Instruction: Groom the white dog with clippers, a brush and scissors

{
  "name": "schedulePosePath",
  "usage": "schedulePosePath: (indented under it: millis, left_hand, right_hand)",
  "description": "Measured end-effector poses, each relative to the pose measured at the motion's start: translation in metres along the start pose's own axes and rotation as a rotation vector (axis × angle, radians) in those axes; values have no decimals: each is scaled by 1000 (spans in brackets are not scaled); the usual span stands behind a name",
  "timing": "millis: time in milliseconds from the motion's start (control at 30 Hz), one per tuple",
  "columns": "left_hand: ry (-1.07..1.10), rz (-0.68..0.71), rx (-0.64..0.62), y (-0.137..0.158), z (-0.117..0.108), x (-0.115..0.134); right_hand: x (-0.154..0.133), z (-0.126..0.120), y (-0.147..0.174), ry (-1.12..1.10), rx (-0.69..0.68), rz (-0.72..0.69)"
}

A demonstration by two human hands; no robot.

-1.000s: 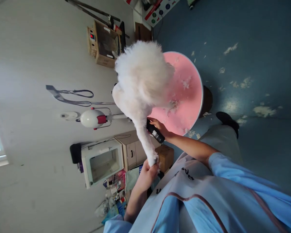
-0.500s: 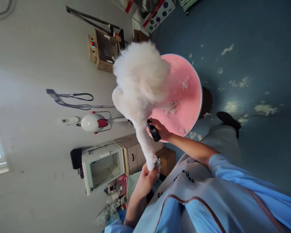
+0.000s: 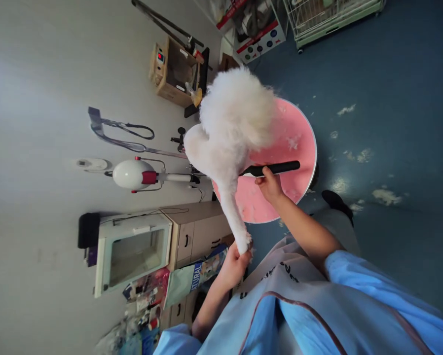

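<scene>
A white-coated dog (image 3: 221, 153) is on a round pink grooming table (image 3: 264, 209) with a thin pale rim, and one of its slender, short-furred white legs (image 3: 231, 207) reaches out past the table edge toward the person. The left hand (image 3: 236, 264) is closed around the end of that leg, thumb and fingers wrapped at the small tufted paw (image 3: 244, 241), so the limb is drawn out nearly straight. The right hand (image 3: 271, 187) is curled narrowly around a slim black hair clipper (image 3: 284, 167), which lies level above the pink surface, its long butt end pointing away from the dog and its working end toward the upper part of the leg. That tip is small and dark against the fur, so I cannot tell whether it touches the coat or sits just beside it. Judging by the coat, the clipping seems well along: the trunk and the held leg look short and even, while a large round puff of long, fluffy white fur (image 3: 239, 108) is at full length and the paw keeps a slightly ragged fringe. Loose white tufts (image 3: 292, 143) lie on the pink surface, and bigger clumps of shed white fur (image 3: 387, 197) are scattered over the blue-grey floor (image 3: 399, 123), which suggests a good deal has already come off; the paw's fringe and the puff appear to be the parts least trimmed.
</scene>
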State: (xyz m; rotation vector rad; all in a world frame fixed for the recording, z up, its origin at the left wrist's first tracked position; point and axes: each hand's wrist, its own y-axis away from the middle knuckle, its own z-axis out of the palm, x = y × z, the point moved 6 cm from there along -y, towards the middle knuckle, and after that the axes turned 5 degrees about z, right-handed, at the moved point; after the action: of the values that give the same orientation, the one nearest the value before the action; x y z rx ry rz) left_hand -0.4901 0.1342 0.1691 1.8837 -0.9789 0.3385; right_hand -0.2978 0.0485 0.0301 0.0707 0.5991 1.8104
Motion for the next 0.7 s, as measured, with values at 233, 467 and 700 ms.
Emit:
schedulePosePath:
  millis: [233,467,700]
  left_hand:
    - [-44,66,87,-9,3,-16]
    - [-51,105,32,-8,9,-22]
    - [-45,90,19,-5,10,-36]
  right_hand:
    - [15,21,13,121,-166,170]
    - [22,8,18,37,-120,199]
    - [40,-4,-5,-29,-105,444]
